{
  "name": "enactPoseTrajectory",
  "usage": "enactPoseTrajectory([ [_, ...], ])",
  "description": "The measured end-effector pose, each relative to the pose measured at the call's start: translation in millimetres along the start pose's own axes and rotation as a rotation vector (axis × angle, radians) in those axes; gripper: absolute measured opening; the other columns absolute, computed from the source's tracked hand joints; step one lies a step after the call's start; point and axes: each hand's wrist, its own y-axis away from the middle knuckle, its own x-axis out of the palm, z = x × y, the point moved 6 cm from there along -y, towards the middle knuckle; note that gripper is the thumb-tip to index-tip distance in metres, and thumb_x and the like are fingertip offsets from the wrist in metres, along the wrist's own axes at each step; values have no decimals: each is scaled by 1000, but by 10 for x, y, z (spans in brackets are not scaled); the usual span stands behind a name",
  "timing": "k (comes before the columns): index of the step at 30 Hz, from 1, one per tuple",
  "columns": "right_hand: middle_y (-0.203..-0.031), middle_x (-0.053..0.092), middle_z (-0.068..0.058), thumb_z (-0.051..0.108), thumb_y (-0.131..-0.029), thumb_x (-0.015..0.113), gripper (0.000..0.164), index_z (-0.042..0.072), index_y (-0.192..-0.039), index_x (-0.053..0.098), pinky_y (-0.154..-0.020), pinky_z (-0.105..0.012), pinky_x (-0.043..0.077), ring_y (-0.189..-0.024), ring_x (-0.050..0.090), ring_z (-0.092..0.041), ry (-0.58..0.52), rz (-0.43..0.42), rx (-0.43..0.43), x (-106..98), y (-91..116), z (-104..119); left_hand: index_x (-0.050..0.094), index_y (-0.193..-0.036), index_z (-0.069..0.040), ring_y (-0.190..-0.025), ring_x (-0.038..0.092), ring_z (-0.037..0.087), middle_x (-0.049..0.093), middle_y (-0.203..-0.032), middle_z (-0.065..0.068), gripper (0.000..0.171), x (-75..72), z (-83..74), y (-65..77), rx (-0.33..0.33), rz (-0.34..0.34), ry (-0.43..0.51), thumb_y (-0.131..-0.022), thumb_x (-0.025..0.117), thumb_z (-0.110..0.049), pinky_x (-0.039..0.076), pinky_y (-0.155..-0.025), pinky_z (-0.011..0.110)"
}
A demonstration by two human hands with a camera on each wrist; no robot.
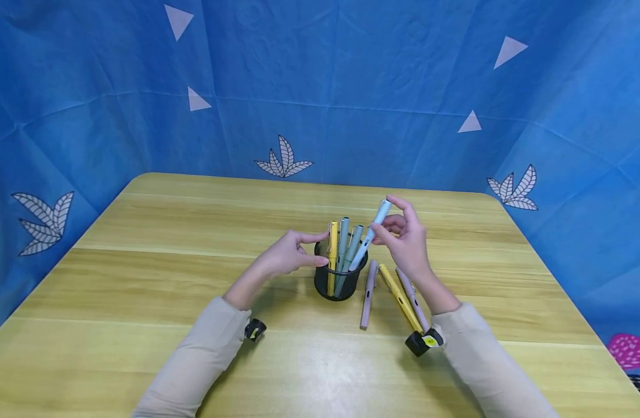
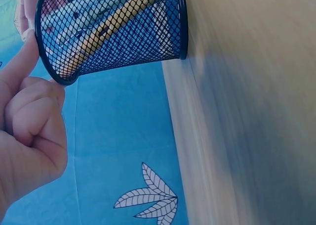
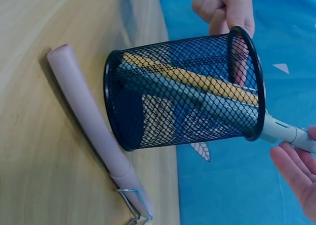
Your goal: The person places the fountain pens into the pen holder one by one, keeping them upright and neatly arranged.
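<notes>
A black mesh pen holder stands upright on the table, with a yellow pen and two grey-green pens leaning inside. My left hand grips its rim on the left side, thumb and index finger spread along it; the other fingers are curled in the left wrist view. Between thumb and fingers, my right hand pinches a light blue pen near its upper end. That pen tilts to the right, its lower end inside the holder's mouth. The right wrist view shows the pen crossing the rim.
To the right of the holder lie a purple pen, a yellow pen and a second purple pen, the latter two partly below my right wrist. The wooden table ends at a blue patterned cloth behind.
</notes>
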Motion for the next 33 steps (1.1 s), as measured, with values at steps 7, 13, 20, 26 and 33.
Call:
enactPoseTrajectory([
  [7,-78,58,-28,-14,-76,62,51,-9,-123,44,-57,-32,52,-65,60,-11,123,32,12,57,27,-66,44,-133,-19,-36,19,9,21,-43,-6,59,-8,-13,0,-11,-2,-5,-79,69,-21,21,-38,22],
  [13,-77,60,-23,-11,-75,65,50,-7,-121,47,-57,-26,51,-63,61,-21,175,45,17,80,64,-106,45,-132,-20,-36,19,10,20,-42,-7,59,-9,-30,5,-7,-3,-1,-79,70,-22,21,-37,23],
  [20,-76,62,-20,-8,-74,67,46,-5,-117,51,-57,-24,51,-62,61,-23,199,51,-30,99,89,-107,43,-134,-14,-36,20,8,22,-41,-8,57,-4,-140,78,-10,0,-11,-82,67,-17,21,-38,21],
  [26,-77,61,-26,-14,-73,64,36,-15,-108,52,-56,-23,51,-66,60,-33,211,53,42,160,130,103,45,-132,-16,-36,20,9,21,-42,-7,57,-15,-92,47,-4,-10,-12,-80,68,-19,21,-38,22],
  [33,-77,60,-24,-13,-72,67,28,-15,-98,56,-57,-19,49,-68,59,-19,275,46,44,160,143,71,46,-131,-16,-37,20,9,22,-43,-6,58,-14,-9,-14,0,-19,-9,-78,70,-21,21,-38,22],
])
